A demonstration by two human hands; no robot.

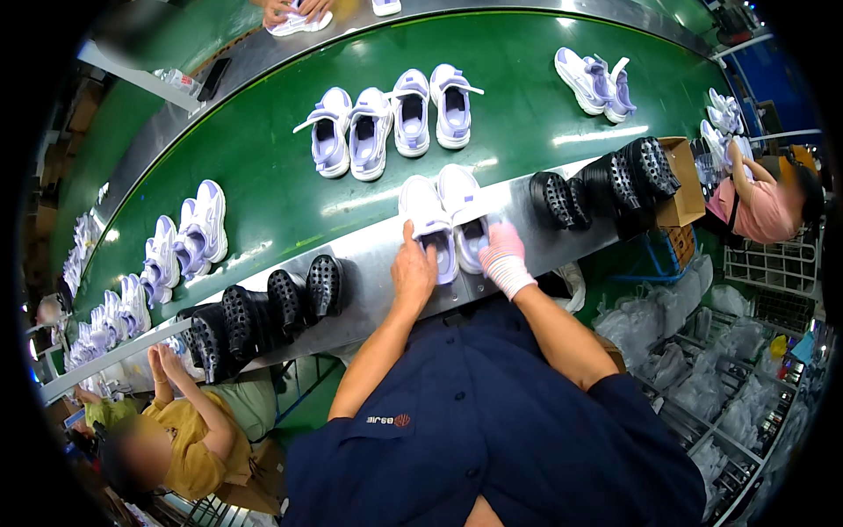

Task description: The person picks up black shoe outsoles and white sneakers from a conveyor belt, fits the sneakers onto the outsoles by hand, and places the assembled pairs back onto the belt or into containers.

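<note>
A pair of white and lavender sneakers stands side by side on the metal ledge in front of me, toes pointing away. My left hand point(414, 268) is bare and closed on the left sneaker point(423, 206) near its heel opening, with a finger at the collar. My right hand point(505, 258), in a pink and white striped glove, grips the right sneaker point(460, 189) by its outer side near the heel. That hand is slightly blurred, and its fingertips are partly hidden. A white strap lies across the right sneaker.
Several sneakers point(411, 114) stand on the green conveyor belt point(509, 97) ahead, others point(597, 83) to the right and left. Black studded shoe lasts point(325, 285) line the metal ledge point(378, 303) on both sides. Co-workers point(189, 448) sit left and right; another person's hands point(294, 10) show across the belt.
</note>
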